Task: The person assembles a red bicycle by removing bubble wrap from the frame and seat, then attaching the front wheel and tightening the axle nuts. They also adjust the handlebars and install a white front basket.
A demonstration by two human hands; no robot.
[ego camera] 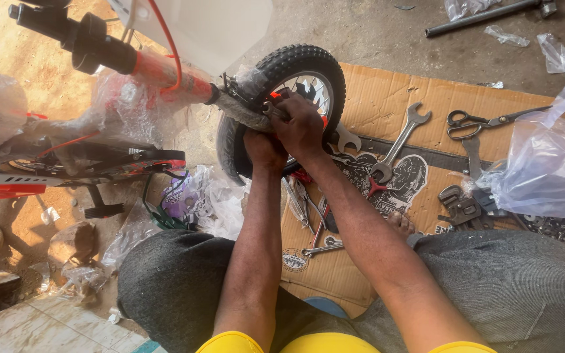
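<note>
both hands, left (264, 149), right (300, 124), grip seemingly clenched on small bike wheel (295, 82)

An informal bicycle-repair workshop on bare ground: spanners (397, 145), scissors (485, 121) and pliers (297, 199) lie on flattened cardboard (387, 91) at centre right, a small bicycle (99, 150) at left.

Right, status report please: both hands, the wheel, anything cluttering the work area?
Left hand and right hand both gripping at the small bike wheel hub. Wheel upright. Spanner, scissors, plastic bags spread on cardboard alongside.
</note>
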